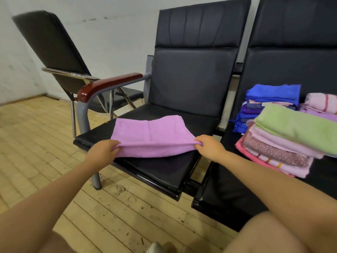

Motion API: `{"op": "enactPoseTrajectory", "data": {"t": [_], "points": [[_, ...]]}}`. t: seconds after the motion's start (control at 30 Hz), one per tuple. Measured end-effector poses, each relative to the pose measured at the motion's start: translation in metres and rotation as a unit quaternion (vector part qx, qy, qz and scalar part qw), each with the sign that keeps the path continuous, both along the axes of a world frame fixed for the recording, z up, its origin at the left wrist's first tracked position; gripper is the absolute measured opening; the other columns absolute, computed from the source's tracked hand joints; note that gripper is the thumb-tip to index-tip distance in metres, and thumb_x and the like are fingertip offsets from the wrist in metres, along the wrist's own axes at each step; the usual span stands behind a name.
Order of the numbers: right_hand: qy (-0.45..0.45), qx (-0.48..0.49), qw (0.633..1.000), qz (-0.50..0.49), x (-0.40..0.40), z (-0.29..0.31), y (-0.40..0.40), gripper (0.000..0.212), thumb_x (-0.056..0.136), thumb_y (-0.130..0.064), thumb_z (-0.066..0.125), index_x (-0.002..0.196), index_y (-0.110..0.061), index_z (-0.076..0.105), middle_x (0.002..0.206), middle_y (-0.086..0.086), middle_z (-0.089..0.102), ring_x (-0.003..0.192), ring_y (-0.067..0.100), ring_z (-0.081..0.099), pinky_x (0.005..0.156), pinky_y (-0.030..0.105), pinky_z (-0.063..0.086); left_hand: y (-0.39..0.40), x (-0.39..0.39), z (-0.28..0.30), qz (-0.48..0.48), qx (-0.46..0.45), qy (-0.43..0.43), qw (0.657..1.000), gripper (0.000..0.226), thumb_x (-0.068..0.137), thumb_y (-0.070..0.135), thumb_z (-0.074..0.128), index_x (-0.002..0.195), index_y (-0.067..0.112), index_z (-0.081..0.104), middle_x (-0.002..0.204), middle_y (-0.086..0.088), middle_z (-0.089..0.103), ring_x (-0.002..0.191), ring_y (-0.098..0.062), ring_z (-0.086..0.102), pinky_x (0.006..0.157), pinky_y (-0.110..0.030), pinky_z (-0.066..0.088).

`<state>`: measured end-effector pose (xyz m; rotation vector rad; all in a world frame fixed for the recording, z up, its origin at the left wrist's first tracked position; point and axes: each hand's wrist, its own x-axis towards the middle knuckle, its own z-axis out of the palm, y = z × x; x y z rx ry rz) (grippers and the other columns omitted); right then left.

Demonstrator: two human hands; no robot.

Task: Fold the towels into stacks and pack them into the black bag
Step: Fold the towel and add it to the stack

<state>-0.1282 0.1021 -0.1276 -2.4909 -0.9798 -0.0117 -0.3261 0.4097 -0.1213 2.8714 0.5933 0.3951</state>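
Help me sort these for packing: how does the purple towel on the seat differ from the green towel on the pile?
The purple towel lies alone on the black seat; the green towel tops a stack of folded cloths. The purple one is gripped at its near edge by the left hand and the right hand; the green one is untouched. The purple one is thin and spread; the green is folded thicker. Both are plain, unpatterned.
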Motion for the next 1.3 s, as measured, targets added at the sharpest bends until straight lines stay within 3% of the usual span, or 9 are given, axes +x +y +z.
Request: {"op": "enactPoseTrajectory", "data": {"t": [0.2, 0.3, 0.4, 0.53, 0.7, 0.83, 1.0, 1.17, 1.3], "points": [[0.148, 0.243, 0.957, -0.054, -0.008, 0.016, -0.007, 0.028, 0.088, -0.017, 0.061, 0.073, 0.006, 0.063, 0.066, 0.013, 0.055, 0.063, 0.018, 0.047, 0.063, 0.032, 0.037, -0.007, -0.018, 0.011, 0.028, -0.175, -0.161, 0.971, 0.022, 0.098, 0.017, 0.044, 0.104, 0.02, 0.064, 0.09, 0.0, 0.064, 0.087, -0.021, 0.058, 0.071, -0.03, 0.044], [0.181, 0.334, 0.923, -0.063, -0.016, 0.023, -0.008, 0.03, 0.092, -0.016, 0.059, 0.085, 0.013, 0.064, 0.079, 0.025, 0.059, 0.071, 0.023, 0.052, 0.07, 0.033, 0.043, -0.017, -0.02, 0.019, 0.036, -0.257, -0.213, 0.942, 0.023, 0.099, 0.02, 0.042, 0.105, 0.02, 0.064, 0.093, -0.003, 0.063, 0.092, -0.021, 0.056, 0.075, -0.032, 0.045], [0.214, 0.36, 0.904, -0.088, -0.017, 0.027, -0.006, 0.024, 0.094, -0.019, 0.058, 0.09, 0.002, 0.069, 0.087, 0.01, 0.062, 0.083, 0.017, 0.053, 0.077, 0.029, 0.044, -0.027, -0.018, 0.023, 0.05, -0.299, -0.228, 0.925, 0.02, 0.1, 0.023, 0.041, 0.104, 0.023, 0.061, 0.098, 0.0, 0.06, 0.096, -0.019, 0.052, 0.082, -0.034, 0.043], [0.258, 0.367, 0.885, -0.124, -0.013, 0.027, -0.007, 0.009, 0.093, -0.021, 0.061, 0.093, -0.017, 0.068, 0.099, 0.006, 0.065, 0.094, 0.021, 0.059, 0.08, 0.028, 0.045, -0.027, -0.011, 0.02, 0.069, -0.291, -0.175, 0.938, 0.025, 0.101, 0.03, 0.039, 0.111, 0.02, 0.061, 0.103, -0.001, 0.058, 0.1, -0.021, 0.052, 0.088, -0.038, 0.043], [0.245, 0.31, 0.909, -0.136, -0.006, 0.021, -0.004, 0.021, 0.095, -0.019, 0.057, 0.101, -0.004, 0.071, 0.092, 0.009, 0.065, 0.084, 0.019, 0.057, 0.071, 0.026, 0.043, -0.013, 0.0, 0.005, 0.068, -0.203, -0.082, 0.973, 0.031, 0.1, 0.03, 0.041, 0.096, 0.01, 0.065, 0.092, -0.008, 0.063, 0.089, -0.023, 0.057, 0.073, -0.029, 0.038], [0.252, 0.253, 0.925, -0.133, 0.011, 0.015, 0.012, 0.026, 0.095, -0.016, 0.049, 0.101, 0.0, 0.07, 0.099, 0.014, 0.067, 0.094, 0.028, 0.06, 0.076, 0.029, 0.043, 0.004, 0.019, -0.006, 0.081, -0.17, -0.091, 0.978, 0.022, 0.099, 0.016, 0.04, 0.097, 0.014, 0.062, 0.089, -0.005, 0.063, 0.087, -0.022, 0.058, 0.076, -0.031, 0.04], [0.223, 0.256, 0.934, -0.114, 0.042, 0.024, 0.043, 0.029, 0.093, -0.013, 0.044, 0.1, 0.003, 0.068, 0.097, 0.016, 0.066, 0.08, 0.02, 0.055, 0.07, 0.029, 0.042, 0.018, 0.051, 0.001, 0.105, -0.143, -0.138, 0.974, 0.021, 0.098, 0.016, 0.038, 0.098, 0.016, 0.059, 0.088, -0.003, 0.061, 0.084, -0.02, 0.057, 0.074, -0.034, 0.042], [0.154, 0.22, 0.954, -0.134, 0.074, 0.011, 0.073, 0.024, 0.091, -0.015, 0.043, 0.069, -0.008, 0.049, 0.073, 0.008, 0.048, 0.067, 0.02, 0.041, 0.057, 0.03, 0.03, 0.045, 0.08, 0.003, 0.121, -0.087, -0.129, 0.98, 0.026, 0.098, 0.02, 0.036, 0.105, 0.014, 0.06, 0.093, -0.003, 0.06, 0.084, -0.021, 0.056, 0.074, -0.034, 0.044], [0.093, 0.184, 0.967, -0.151, 0.093, 0.002, 0.087, 0.035, 0.095, -0.017, 0.045, 0.059, -0.016, 0.042, 0.067, 0.003, 0.049, 0.065, 0.02, 0.042, 0.052, 0.028, 0.03, 0.067, 0.103, -0.003, 0.114, -0.066, -0.093, 0.987, 0.029, 0.1, 0.02, 0.035, 0.11, 0.01, 0.061, 0.098, -0.007, 0.062, 0.084, -0.021, 0.055, 0.074, -0.034, 0.043]]}}
